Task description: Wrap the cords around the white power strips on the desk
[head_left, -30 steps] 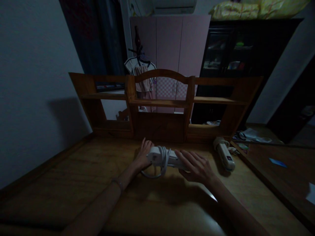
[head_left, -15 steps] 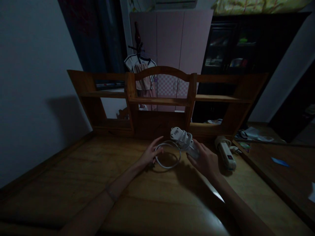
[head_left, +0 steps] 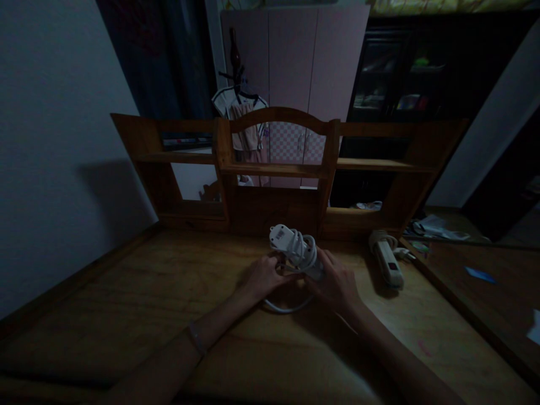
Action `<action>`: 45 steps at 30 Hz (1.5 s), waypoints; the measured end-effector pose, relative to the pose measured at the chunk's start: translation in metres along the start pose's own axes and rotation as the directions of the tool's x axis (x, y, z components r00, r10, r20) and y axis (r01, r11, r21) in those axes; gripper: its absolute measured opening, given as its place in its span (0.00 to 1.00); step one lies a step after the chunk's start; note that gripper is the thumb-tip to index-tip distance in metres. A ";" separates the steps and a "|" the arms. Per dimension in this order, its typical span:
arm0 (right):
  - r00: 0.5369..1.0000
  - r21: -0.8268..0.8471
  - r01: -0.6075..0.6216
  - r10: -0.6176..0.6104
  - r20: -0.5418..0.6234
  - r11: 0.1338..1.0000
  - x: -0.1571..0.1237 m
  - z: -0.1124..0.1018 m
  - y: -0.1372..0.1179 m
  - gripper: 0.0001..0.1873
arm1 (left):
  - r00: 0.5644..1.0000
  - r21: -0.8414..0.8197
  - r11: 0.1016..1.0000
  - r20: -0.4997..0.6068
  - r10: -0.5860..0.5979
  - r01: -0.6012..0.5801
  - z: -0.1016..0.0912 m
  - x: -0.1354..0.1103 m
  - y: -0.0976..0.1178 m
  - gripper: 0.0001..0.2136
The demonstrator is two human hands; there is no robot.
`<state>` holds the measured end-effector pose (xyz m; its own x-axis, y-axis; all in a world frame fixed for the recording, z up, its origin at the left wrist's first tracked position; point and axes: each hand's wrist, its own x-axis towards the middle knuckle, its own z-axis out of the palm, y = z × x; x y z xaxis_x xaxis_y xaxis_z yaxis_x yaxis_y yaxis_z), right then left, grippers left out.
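A white power strip (head_left: 291, 247) with its cord wound round it is held tilted, its far end raised, above the wooden desk (head_left: 126, 304). My right hand (head_left: 337, 281) is closed round the strip's near end. My left hand (head_left: 265, 275) is closed on the white cord (head_left: 287, 306) right beside the strip; a loop of that cord hangs down to the desk between my hands.
A second power strip (head_left: 386, 259) with wrapped cord lies on the desk to the right. A wooden shelf unit (head_left: 278, 169) stands along the desk's back edge. Papers (head_left: 439, 228) and a blue card (head_left: 478, 274) lie on a side surface at right. A white wall stands close at left.
The strip was lifted off the desk by my right hand and tilted up. My left hand let go of its end, reached the loose cord loop, and now grips the cord beside the strip.
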<state>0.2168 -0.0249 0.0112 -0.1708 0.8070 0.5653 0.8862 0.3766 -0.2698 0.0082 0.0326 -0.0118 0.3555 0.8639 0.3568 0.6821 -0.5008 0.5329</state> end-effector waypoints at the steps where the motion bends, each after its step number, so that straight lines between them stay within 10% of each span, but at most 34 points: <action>1: 1.000 0.004 -0.001 0.001 0.003 1.000 0.000 0.000 0.000 0.32 | 1.000 0.078 0.997 -0.026 -0.003 0.005 0.000 -0.001 0.002 0.26; 17: 0.997 0.017 -0.003 0.002 0.079 1.000 -0.002 0.016 0.010 0.37 | 0.969 0.239 0.944 -0.151 -0.193 0.226 0.000 0.005 -0.004 0.20; 25: 0.993 -0.035 0.018 -0.014 0.121 0.999 -0.002 0.016 0.011 0.34 | 0.936 0.072 0.960 -0.253 -0.246 0.272 -0.005 0.016 -0.029 0.08; 35: 0.981 0.025 0.192 -0.191 -0.015 0.981 -0.001 -0.009 0.011 0.35 | 0.948 -0.241 0.958 -0.239 -0.212 0.153 -0.017 0.030 -0.067 0.16; 41: 0.973 0.240 0.080 -0.024 -0.229 0.967 0.002 -0.023 0.001 0.36 | 0.944 -0.404 0.901 -0.208 -0.257 0.156 -0.012 0.032 -0.074 0.05; 45: 0.959 0.433 -0.136 0.228 -0.166 0.891 0.007 -0.022 0.007 0.32 | 0.949 -0.580 0.789 -0.082 -0.304 0.202 -0.008 0.034 -0.072 0.05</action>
<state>0.2307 -0.0265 0.0302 0.1094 0.7844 0.6105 0.6261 0.4227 -0.6552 -0.0335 0.0977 -0.0319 0.0777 0.9677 0.2398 0.2395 -0.2516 0.9377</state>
